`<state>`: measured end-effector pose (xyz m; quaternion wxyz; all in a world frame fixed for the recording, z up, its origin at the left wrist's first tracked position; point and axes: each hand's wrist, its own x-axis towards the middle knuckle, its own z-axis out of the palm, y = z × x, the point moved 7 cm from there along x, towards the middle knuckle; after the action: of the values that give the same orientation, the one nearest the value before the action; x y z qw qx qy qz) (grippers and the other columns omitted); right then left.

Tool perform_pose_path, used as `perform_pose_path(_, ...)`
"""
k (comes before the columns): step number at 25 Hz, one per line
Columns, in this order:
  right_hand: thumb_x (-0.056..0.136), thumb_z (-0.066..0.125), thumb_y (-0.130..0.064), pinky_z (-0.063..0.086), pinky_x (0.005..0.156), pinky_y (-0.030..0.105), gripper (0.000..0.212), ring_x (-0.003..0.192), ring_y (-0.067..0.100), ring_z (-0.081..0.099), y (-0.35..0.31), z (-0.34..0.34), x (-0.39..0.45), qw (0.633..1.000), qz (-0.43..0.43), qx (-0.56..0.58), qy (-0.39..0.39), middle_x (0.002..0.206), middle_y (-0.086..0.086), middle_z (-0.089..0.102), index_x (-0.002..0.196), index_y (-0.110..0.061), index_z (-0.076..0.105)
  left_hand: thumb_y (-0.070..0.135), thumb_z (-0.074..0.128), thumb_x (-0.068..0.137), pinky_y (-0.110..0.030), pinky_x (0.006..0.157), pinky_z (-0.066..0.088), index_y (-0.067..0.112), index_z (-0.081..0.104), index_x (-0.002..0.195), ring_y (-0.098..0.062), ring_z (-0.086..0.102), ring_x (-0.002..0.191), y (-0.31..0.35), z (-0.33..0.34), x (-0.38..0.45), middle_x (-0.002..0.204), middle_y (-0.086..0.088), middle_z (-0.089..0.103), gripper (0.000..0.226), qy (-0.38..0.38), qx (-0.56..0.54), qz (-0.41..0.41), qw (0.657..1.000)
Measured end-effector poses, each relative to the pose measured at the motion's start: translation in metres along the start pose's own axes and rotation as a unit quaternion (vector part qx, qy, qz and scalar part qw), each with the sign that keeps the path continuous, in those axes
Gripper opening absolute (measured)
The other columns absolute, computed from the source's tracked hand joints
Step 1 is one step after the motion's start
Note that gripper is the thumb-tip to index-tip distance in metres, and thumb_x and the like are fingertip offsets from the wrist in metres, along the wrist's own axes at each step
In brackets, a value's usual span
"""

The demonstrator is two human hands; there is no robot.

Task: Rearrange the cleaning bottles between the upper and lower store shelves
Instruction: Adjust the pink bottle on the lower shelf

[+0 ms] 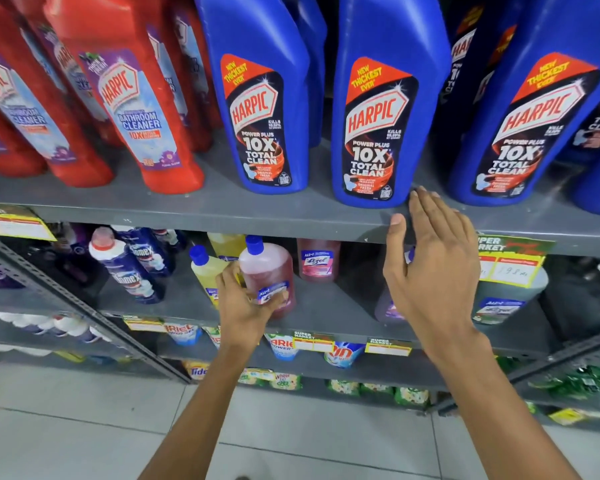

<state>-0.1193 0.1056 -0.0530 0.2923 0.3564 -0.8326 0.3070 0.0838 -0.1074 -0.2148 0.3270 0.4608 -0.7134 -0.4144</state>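
From the head camera, looking down a store aisle: the left hand (248,303) is wrapped around a pink translucent plastic bottle with a blue cap (265,271) on the lower grey metal shelf (326,313), fingers curled over its blue-and-white label, thumb side tucked behind toward a yellow liquid bottle with a blue cap (203,270) standing just to its left. The pink bottle stands upright, base near the shelf's front edge. Over on the right, the right hand (433,268) is raised with fingers spread and loose, holding nothing, its thumb tip against the front lip of the upper grey metal shelf (187,202) and its fingertips reaching just beside the base of the middle blue plastic Harpic bottle (381,109). That bottle stands upright at the upper shelf's front edge, with a second blue Harpic bottle (264,98) to its left and a third blue Harpic bottle (537,109) to its right. Further left lean the red plastic Harpic bathroom cleaner bottles (132,95). Farther back on the lower shelf sits a square pink Lizol bottle (317,259), and to the left are dark blue Domex bottles (132,268). A yellow price tag (510,261) hangs from the upper shelf lip just right of the right hand.
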Motion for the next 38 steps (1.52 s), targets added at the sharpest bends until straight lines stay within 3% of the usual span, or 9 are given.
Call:
perform_pose_path(2, 0.113, 0.047, -0.03, 0.039, 0.125, 0.043, 0.047, 0.146, 0.03, 0.058, 0.0, 0.0, 0.0, 1.0, -0.001, 0.0, 0.001, 0.152, 0.015, 0.065, 0.145, 0.0, 0.063, 0.021, 0.106, 0.062, -0.012, 0.091, 0.047, 0.006, 0.054, 0.14, -0.021, 0.056, 0.115, -0.006, 0.002, 0.008, 0.137, -0.013, 0.058, 0.095, 0.024, 0.014, 0.008, 1.0)
perform_pose_path(5, 0.113, 0.047, -0.03, 0.039, 0.126, 0.044, 0.047, 0.147, 0.03, 0.058, 0.0, 0.0, -0.001, 1.0, 0.004, 0.003, 0.003, 0.152, 0.014, 0.065, 0.146, 0.0, 0.063, 0.019, 0.105, 0.063, -0.051, 0.104, 0.053, 0.003, 0.057, 0.136, -0.037, 0.061, 0.122, -0.013, 0.004, 0.022, 0.132, -0.014, 0.066, 0.089, 0.015, 0.034, 0.014, 0.999)
perform_pose_path(9, 0.113, 0.047, -0.03, 0.037, 0.127, 0.044, 0.047, 0.148, 0.029, 0.056, 0.0, 0.002, -0.001, 1.0, 0.01, 0.003, -0.002, 0.154, 0.013, 0.063, 0.147, -0.001, 0.062, 0.001, 0.101, 0.064, -0.054, 0.099, 0.057, 0.009, 0.054, 0.13, -0.031, 0.065, 0.108, -0.023, 0.01, 0.038, 0.12, -0.007, 0.068, 0.081, -0.025, -0.001, -0.004, 1.0)
perform_pose_path(14, 0.113, 0.046, -0.032, 0.037, 0.127, 0.043, 0.047, 0.148, 0.028, 0.056, 0.002, 0.005, -0.002, 1.0, 0.009, 0.005, 0.004, 0.154, 0.012, 0.064, 0.147, -0.003, 0.063, -0.008, 0.099, 0.066, -0.061, 0.107, 0.056, 0.001, 0.056, 0.142, -0.044, 0.067, 0.126, -0.046, 0.018, 0.058, 0.136, -0.022, 0.07, 0.087, -0.088, -0.061, -0.051, 0.993)
perform_pose_path(18, 0.113, 0.045, -0.032, 0.038, 0.127, 0.043, 0.047, 0.147, 0.028, 0.057, 0.003, 0.006, -0.002, 1.0, 0.013, 0.004, 0.016, 0.153, 0.011, 0.065, 0.146, -0.003, 0.063, -0.013, 0.096, 0.067, -0.046, 0.102, 0.061, 0.0, 0.058, 0.138, -0.038, 0.07, 0.124, -0.049, 0.018, 0.06, 0.136, -0.023, 0.072, 0.081, -0.104, -0.11, -0.047, 0.987)
perform_pose_path(23, 0.113, 0.045, -0.033, 0.036, 0.127, 0.041, 0.048, 0.148, 0.027, 0.057, 0.003, 0.006, -0.002, 1.0, 0.014, 0.004, 0.017, 0.153, 0.01, 0.065, 0.146, -0.004, 0.064, -0.018, 0.094, 0.066, -0.012, 0.077, 0.06, -0.008, 0.06, 0.132, 0.007, 0.074, 0.09, -0.042, 0.03, 0.054, 0.115, -0.009, 0.076, 0.075, -0.153, -0.102, -0.022, 0.983)
perform_pose_path(28, 0.113, 0.045, -0.033, 0.036, 0.128, 0.04, 0.048, 0.148, 0.026, 0.057, 0.002, 0.006, -0.003, 1.0, 0.015, 0.008, 0.019, 0.153, 0.01, 0.065, 0.146, -0.004, 0.064, -0.016, 0.095, 0.065, -0.014, 0.08, 0.062, 0.001, 0.061, 0.135, -0.009, 0.073, 0.099, -0.029, 0.056, 0.052, 0.117, -0.009, 0.076, 0.08, -0.221, -0.097, -0.019, 0.97)
perform_pose_path(32, 0.113, 0.045, -0.034, 0.037, 0.128, 0.042, 0.049, 0.148, 0.027, 0.056, 0.003, 0.006, -0.002, 1.0, 0.012, 0.006, 0.015, 0.153, 0.01, 0.065, 0.146, -0.003, 0.064, -0.013, 0.096, 0.066, -0.013, 0.08, 0.06, 0.014, 0.062, 0.136, 0.007, 0.074, 0.096, -0.02, 0.074, 0.053, 0.119, 0.001, 0.076, 0.082, -0.247, -0.103, -0.022, 0.963)
perform_pose_path(38, 0.113, 0.043, -0.034, 0.037, 0.128, 0.041, 0.049, 0.148, 0.027, 0.057, 0.002, 0.005, -0.001, 1.0, 0.01, 0.002, 0.018, 0.153, 0.01, 0.065, 0.145, -0.003, 0.064, -0.016, 0.094, 0.067, -0.012, 0.08, 0.06, 0.022, 0.065, 0.131, 0.008, 0.076, 0.093, -0.019, 0.083, 0.06, 0.101, 0.02, 0.084, 0.08, -0.27, -0.101, -0.016, 0.957)
